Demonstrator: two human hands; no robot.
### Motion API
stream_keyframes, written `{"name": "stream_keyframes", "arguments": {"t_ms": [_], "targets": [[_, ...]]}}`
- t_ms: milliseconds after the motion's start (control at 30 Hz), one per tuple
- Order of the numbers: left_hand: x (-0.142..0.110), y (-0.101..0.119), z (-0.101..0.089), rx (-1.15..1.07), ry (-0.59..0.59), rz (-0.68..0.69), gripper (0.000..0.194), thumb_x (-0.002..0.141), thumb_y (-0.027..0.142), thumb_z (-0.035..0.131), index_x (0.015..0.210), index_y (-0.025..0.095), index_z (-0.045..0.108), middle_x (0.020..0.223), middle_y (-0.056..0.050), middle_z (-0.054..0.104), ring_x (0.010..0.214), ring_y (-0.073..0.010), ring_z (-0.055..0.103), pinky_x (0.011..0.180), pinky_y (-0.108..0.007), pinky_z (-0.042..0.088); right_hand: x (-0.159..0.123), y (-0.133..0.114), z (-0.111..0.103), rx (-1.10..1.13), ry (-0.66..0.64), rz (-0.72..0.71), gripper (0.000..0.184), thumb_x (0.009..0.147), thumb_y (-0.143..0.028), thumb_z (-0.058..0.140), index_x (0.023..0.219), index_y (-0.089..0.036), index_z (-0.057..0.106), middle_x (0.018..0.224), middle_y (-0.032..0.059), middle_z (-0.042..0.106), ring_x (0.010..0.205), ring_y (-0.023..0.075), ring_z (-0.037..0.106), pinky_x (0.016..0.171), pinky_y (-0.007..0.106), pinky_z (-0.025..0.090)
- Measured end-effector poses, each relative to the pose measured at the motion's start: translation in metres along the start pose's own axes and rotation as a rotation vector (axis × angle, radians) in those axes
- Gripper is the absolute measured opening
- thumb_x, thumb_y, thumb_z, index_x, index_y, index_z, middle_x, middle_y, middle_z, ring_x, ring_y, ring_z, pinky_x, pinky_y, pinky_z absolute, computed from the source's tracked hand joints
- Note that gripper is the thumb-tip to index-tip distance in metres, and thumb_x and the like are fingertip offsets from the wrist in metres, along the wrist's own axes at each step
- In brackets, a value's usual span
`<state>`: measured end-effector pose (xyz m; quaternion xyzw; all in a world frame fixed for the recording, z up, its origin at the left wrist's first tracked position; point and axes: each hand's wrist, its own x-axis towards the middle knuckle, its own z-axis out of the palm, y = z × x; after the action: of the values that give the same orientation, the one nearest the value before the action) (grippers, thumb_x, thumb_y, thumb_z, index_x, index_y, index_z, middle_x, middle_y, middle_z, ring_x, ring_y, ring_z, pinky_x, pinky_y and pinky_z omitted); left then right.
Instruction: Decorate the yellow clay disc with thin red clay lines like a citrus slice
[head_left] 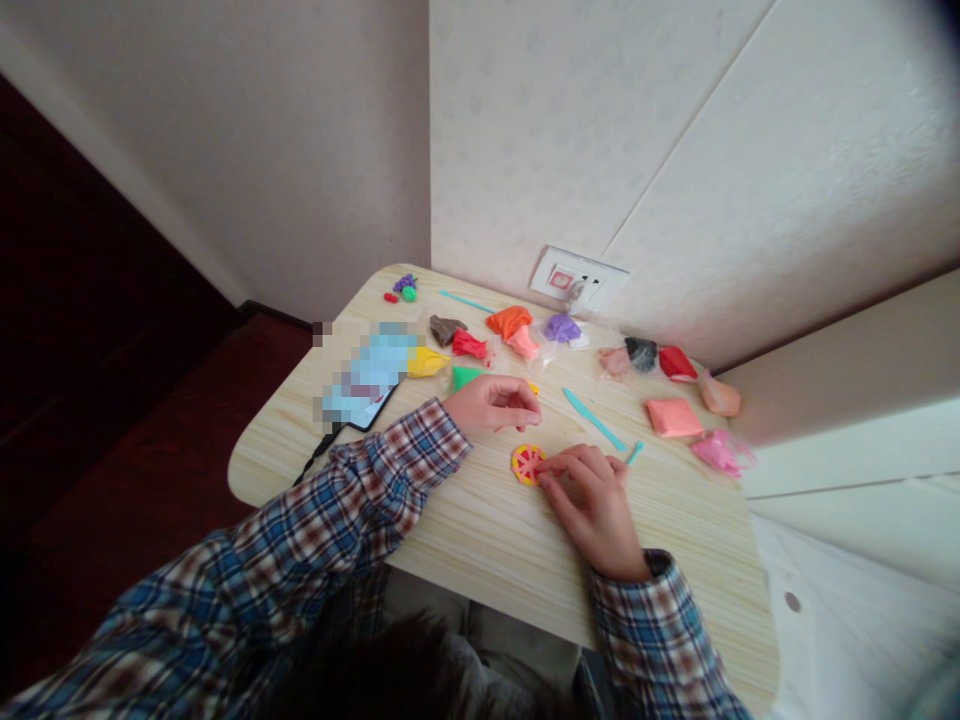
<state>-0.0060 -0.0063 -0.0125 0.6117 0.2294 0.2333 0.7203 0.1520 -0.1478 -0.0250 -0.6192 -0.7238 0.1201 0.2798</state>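
Both hands of mine are above the desk (pixel 465 530), in plaid sleeves. With my right hand (pixel 592 495) I touch the right edge of a small round clay piece (pixel 528 464), which has a yellow rim and pink strips over red; its thumb and forefinger are close together, but I cannot tell whether they pinch it. This piece lies flat between my two hands, just below my left hand (pixel 496 404). The left fingers are curled toward the thumb, and I cannot tell if they hold something.

Right behind the left hand there is a green clay packet (pixel 466 377), and farther behind it an orange packet (pixel 510 322). A phone (pixel 366 385) lies to its left. Beyond my right hand lies a blue modelling tool (pixel 594 418), and farther to the right a salmon-coloured packet (pixel 673 417).
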Motion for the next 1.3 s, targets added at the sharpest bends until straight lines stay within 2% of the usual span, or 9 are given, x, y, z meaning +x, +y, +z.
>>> {"name": "stream_keyframes", "arguments": {"t_ms": [233,533,700,900,1067,1300], "targets": [[0.000,0.000,0.000,-0.003,0.002,0.009,0.021,0.066,0.023,0.072,0.070,0.009,0.058,0.065,0.001,0.059,0.056,-0.0060,0.054,0.044,-0.015,0.036,0.000,-0.002,-0.004,0.030,0.030,0.020,0.017,0.090,-0.023,0.046,0.090,-0.022,0.063,0.086,0.0024,0.062,0.086,0.0181,0.054,0.079,0.038,0.031],[-0.001,-0.001,-0.001,-0.018,-0.008,0.013,0.023,0.064,0.025,0.074,0.071,0.010,0.058,0.066,0.001,0.060,0.056,-0.0055,0.054,0.047,-0.016,0.038,-0.002,0.002,-0.003,0.049,0.201,0.013,0.018,0.089,-0.021,0.046,0.093,-0.023,0.064,0.085,0.0020,0.059,0.085,0.0181,0.054,0.078,0.037,0.033],[-0.001,-0.001,0.002,-0.041,-0.067,0.030,0.022,0.060,0.018,0.078,0.069,0.009,0.060,0.066,0.003,0.060,0.062,-0.0047,0.055,0.063,-0.018,0.044,0.004,-0.003,-0.003,0.026,0.315,-0.007,0.012,0.087,-0.020,0.051,0.092,-0.022,0.061,0.086,0.0024,0.059,0.085,0.0180,0.055,0.081,0.038,0.034],[-0.002,-0.004,0.005,-0.017,-0.145,-0.009,0.024,0.059,0.022,0.079,0.070,0.010,0.062,0.065,0.003,0.061,0.062,-0.0048,0.055,0.063,-0.018,0.043,0.007,-0.006,-0.001,-0.012,0.400,-0.046,0.010,0.085,-0.020,0.054,0.094,-0.022,0.059,0.087,0.0029,0.057,0.085,0.0186,0.055,0.079,0.037,0.037],[-0.002,-0.009,0.006,0.007,-0.215,-0.077,0.029,0.057,0.029,0.080,0.070,0.009,0.064,0.067,0.001,0.064,0.063,-0.0065,0.057,0.064,-0.019,0.044,0.010,-0.010,0.001,-0.025,0.402,-0.139,0.012,0.084,-0.018,0.057,0.095,-0.022,0.059,0.089,0.0032,0.057,0.086,0.0190,0.055,0.079,0.038,0.037],[-0.002,-0.009,0.006,0.017,-0.211,-0.104,0.031,0.053,0.031,0.082,0.067,0.009,0.065,0.063,0.002,0.064,0.060,-0.0065,0.057,0.062,-0.019,0.044,0.013,-0.016,-0.001,-0.033,0.427,-0.211,0.011,0.082,-0.015,0.059,0.091,-0.021,0.059,0.085,0.0023,0.059,0.082,0.0176,0.056,0.077,0.037,0.036]]}}
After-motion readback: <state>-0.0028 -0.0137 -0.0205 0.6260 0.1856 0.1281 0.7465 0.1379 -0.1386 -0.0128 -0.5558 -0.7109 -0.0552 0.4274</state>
